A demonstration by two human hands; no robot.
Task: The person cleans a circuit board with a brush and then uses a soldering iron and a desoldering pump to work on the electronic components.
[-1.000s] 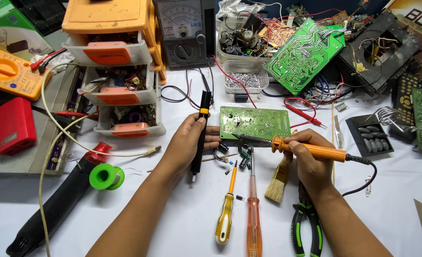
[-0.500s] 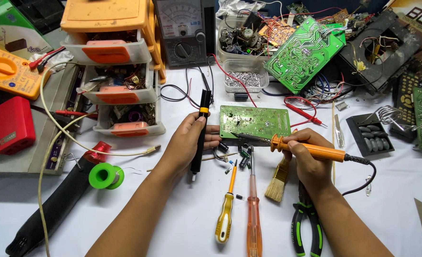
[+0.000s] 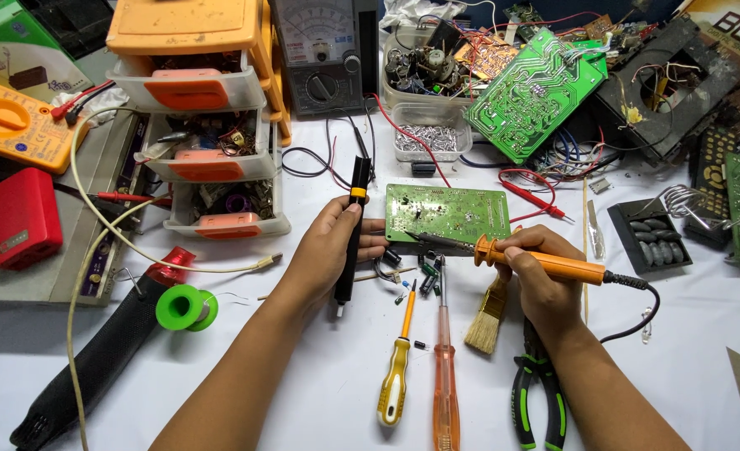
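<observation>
The left hand (image 3: 330, 250) is closed around a slim black desoldering pump (image 3: 353, 230) with a yellow band, held nearly upright just left of the small green circuit board (image 3: 447, 214). The right hand (image 3: 537, 280) grips the orange handle of a soldering iron (image 3: 537, 260), whose dark tip lies across the board's near edge; its black cord trails off to the right. Nearest the front edge of the white worktop (image 3: 328, 392) lie a yellow-handled screwdriver (image 3: 395, 380), an orange-handled screwdriver (image 3: 445, 376) and green-and-black pliers (image 3: 537, 401), with a small brush (image 3: 488, 317) just beside the right hand. Loose small components are scattered between the hands. To the near left, a black heat tool (image 3: 94, 359) lies beside a green spool of solder (image 3: 184, 307). Farther left sits a red box (image 3: 21, 217). Toward the far edge stand orange-and-white parts drawers (image 3: 203, 117), a grey analogue meter (image 3: 324, 54), a yellow multimeter (image 3: 11, 121) and a larger green circuit board (image 3: 537, 92) propped on a clutter of parts.
</observation>
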